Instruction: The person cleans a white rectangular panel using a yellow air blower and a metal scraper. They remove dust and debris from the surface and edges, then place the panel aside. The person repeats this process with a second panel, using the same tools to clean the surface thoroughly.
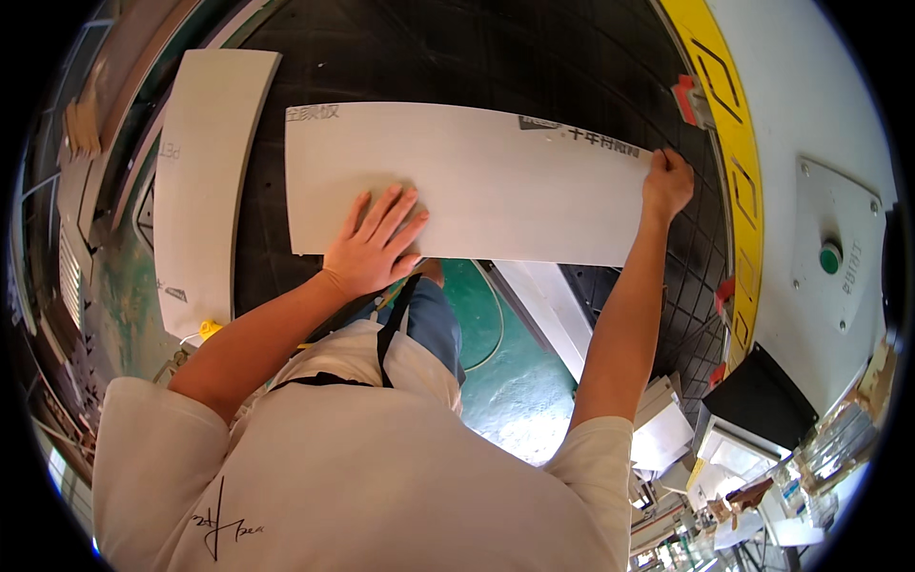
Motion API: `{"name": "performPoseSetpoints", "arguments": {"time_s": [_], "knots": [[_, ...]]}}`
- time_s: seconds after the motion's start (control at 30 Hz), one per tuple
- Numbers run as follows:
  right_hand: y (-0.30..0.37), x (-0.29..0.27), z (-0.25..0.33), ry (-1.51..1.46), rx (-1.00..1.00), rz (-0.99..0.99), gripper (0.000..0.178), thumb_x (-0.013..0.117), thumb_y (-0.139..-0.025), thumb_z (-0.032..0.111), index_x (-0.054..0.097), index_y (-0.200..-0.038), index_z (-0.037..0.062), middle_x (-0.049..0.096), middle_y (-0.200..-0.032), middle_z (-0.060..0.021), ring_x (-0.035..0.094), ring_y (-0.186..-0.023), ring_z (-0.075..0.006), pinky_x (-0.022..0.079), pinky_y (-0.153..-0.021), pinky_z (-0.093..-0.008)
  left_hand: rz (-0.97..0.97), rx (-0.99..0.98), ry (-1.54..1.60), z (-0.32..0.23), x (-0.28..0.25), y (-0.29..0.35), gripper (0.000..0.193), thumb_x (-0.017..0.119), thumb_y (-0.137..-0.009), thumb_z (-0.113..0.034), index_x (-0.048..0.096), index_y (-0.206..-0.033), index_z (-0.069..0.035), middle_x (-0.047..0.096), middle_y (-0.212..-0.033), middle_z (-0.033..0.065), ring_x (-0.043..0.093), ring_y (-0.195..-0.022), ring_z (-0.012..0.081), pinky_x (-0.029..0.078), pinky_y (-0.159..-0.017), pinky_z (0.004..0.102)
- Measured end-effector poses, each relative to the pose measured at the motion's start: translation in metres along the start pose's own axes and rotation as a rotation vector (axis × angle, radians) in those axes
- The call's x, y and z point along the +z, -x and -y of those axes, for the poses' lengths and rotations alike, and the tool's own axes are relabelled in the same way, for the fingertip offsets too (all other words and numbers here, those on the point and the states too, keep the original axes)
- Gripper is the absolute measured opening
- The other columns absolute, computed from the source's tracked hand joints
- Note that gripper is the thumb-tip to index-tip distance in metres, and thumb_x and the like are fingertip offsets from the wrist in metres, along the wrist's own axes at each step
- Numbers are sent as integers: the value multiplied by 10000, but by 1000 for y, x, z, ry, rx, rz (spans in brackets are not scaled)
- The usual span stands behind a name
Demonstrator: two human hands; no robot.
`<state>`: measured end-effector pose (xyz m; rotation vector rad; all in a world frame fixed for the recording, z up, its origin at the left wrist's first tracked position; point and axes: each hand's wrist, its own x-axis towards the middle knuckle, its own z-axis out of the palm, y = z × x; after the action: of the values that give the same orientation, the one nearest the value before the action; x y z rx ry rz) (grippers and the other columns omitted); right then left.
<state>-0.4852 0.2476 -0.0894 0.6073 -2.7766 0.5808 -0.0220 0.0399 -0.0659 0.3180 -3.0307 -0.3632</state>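
In front of me a long white panel (477, 181) with dark printing along its far edge lies across a black worktable (457, 48). My left hand (376, 238) rests on the panel's near edge, left of its middle, with the fingers spread flat on the surface. At the panel's right end my right hand (669, 183) is closed round the far corner, thumb and fingers gripping the edge. A second white panel (205, 181) lies lengthwise at the left, apart from the first, with a dark gap between them.
On the right runs a machine's yellow rail (742, 191) with red clips beside it. Its white housing carries a green button (831, 256). A yellow object (210, 329) sits by the left panel's near end. Below the table's edge the green floor (486, 315) shows.
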Motion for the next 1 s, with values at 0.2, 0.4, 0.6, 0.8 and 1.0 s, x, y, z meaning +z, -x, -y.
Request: {"name": "performPoseSetpoints", "arguments": {"time_s": [0.2, 0.4, 0.6, 0.8, 1.0], "knots": [[33, 8, 57, -101, -75, 7, 120, 739, -919, 137, 784, -973, 40, 678, -896, -116, 677, -819, -317, 551, -743, -420, -3, -18, 13, 1, -2, 2, 631, 630, -932, -449, 565, -1492, -164, 427, -1646, 133, 395, -1522, 332, 293, -1231, 569], [116, 35, 232, -309, -307, 141, 53, 767, -899, 106, 769, -950, 92, 597, -806, -97, 629, -746, -279, 521, -687, -426, -40, -10, 1, 1, -2, 3, 592, 610, -962, -473, 577, -1470, -171, 456, -1626, 113, 425, -1506, 312, 305, -1228, 555], [58, 26, 125, -274, -151, 63, 51, 760, -900, 95, 793, -937, 108, 714, -885, -97, 690, -855, -276, 565, -754, -430, -38, -28, 27, -1, -5, 2, 642, 661, -911, -456, 572, -1486, -186, 450, -1628, 117, 415, -1509, 311, 278, -1238, 564], [26, 15, 37, 21, -98, -61, 84, 758, -893, 86, 806, -952, 120, 724, -950, -105, 701, -871, -291, 566, -776, -421, -56, -29, 61, -23, 4, -9, 627, 637, -945, -471, 552, -1490, -171, 421, -1644, 123, 397, -1521, 315, 287, -1226, 576], [155, 54, 282, -382, -323, 145, 32, 707, -888, 105, 707, -881, 136, 621, -907, -78, 641, -909, -301, 522, -743, -450, -113, -28, 50, -33, 13, -15, 632, 620, -968, -467, 528, -1511, -158, 421, -1648, 123, 402, -1519, 315, 314, -1216, 560]]}}
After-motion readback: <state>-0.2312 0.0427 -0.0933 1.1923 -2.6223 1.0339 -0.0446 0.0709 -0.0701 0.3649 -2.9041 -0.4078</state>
